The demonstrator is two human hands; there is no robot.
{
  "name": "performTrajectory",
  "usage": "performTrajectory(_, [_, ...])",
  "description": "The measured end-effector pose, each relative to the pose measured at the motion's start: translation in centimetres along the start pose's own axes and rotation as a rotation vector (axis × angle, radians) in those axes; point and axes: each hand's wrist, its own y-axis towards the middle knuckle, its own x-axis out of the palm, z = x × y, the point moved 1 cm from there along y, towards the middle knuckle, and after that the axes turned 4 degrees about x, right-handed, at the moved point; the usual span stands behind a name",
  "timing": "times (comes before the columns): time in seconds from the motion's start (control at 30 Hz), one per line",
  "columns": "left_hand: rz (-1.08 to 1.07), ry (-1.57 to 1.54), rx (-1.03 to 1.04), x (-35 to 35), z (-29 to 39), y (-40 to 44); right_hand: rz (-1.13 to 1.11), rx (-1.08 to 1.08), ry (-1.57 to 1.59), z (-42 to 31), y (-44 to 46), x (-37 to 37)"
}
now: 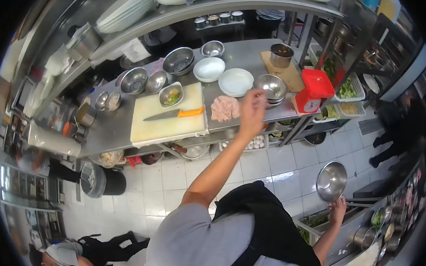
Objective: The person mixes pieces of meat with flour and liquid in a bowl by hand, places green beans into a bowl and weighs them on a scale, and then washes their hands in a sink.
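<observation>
My left hand [253,109] is over the front of the counter, slightly blurred, fingers loosely apart with nothing seen in them. Just beside it stands a stack of steel mixing bowls [271,86]; whether the fingers touch the stack I cannot tell. A crumpled pinkish cloth or raw meat [224,108] lies left of that hand. Out to the right, my right hand [337,210] grips the rim of a steel mixing bowl [331,181], tilted, its inside facing me. A knife [177,113] with an orange handle rests on the cutting board [144,130], below a small bowl of chopped food [171,95].
White bowls [236,82] and more steel bowls stand along the counter. A red scale [312,92] and a pot [281,55] are at its right. Overhead runs a shelf of plates [125,11]. A bin [103,179] stands left; other people are at both sides.
</observation>
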Motion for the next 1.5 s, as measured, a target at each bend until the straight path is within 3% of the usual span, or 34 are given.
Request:
performTrajectory(0.07, [-0.143,0.047,-0.084,2.6,-0.3,-1.4,-0.029,-0.018,-0.033,-0.5,1.2,-0.2])
performTrajectory(0.17, [-0.209,0.102,0.073,5.7,-2.1,-5.7,-0.098,0.006,-0.023,-0.2,2.0,-0.4])
performTrajectory(0.27, [-0.314,0.067,-0.037,5.6,-1.9,-10.3,-0.180,0.015,-0.055,-0.2,2.1,0.9])
performTrajectory(0.37, [-0.382,-0.017,-0.429,4.9,-1.4,-14.8,-0.160,0.045,-0.107,-1.0,0.4,2.2])
performTrajectory(0.43, [-0.423,0.003,-0.490,5.4,-2.7,-17.6,-0.254,0.018,-0.116,-1.1,0.4,1.9])
performTrajectory(0.57, [-0.573,0.019,-0.690,8.4,-3.0,-19.8,-0.214,-0.015,-0.142,-1.8,-0.4,0.6])
performTrajectory(0.7, [-0.609,-0.030,-0.675,12.5,-5.2,-21.6,-0.141,-0.121,-0.254,-2.5,-1.5,0.9])
performTrajectory(0.8, [-0.730,-0.081,-0.701,16.1,-4.0,-20.3,-0.099,-0.052,-0.268,-2.2,-0.5,-1.0])
performTrajectory(0.83, [-0.730,-0.113,-0.774,17.0,-5.9,-19.9,-0.102,-0.167,-0.245,-1.2,1.0,-1.6])
performTrajectory(0.87, [-0.812,0.055,-0.682,17.5,-6.6,-19.0,-0.064,-0.094,-0.104,-1.7,1.2,-1.2])
performTrajectory(0.93, [-0.788,0.035,-0.724,20.6,-6.6,-17.5,-0.061,-0.118,-0.140,-1.2,4.1,-1.8])
performTrajectory(1.07, [-0.892,0.044,-0.631,23.9,-17.8,-14.5,0.010,-0.070,-0.047,-3.6,8.3,-2.9])
performTrajectory(1.1, [-0.838,-0.027,-0.779,26.3,-14.8,-14.3,-0.007,-0.086,0.005,-3.7,8.9,-3.6])
performTrajectory(1.17, [-0.906,0.015,-0.814,30.1,-16.1,-12.7,-0.014,-0.079,0.068,-4.2,10.5,-5.2])
performTrajectory(1.33, [-1.075,0.087,-0.800,41.3,-20.0,-9.7,0.296,-0.026,0.366,-4.4,13.4,-12.4])
performTrajectory(1.5, [-1.291,0.181,-0.736,51.3,-26.8,-11.9,0.551,0.107,0.743,2.4,15.6,-17.1])
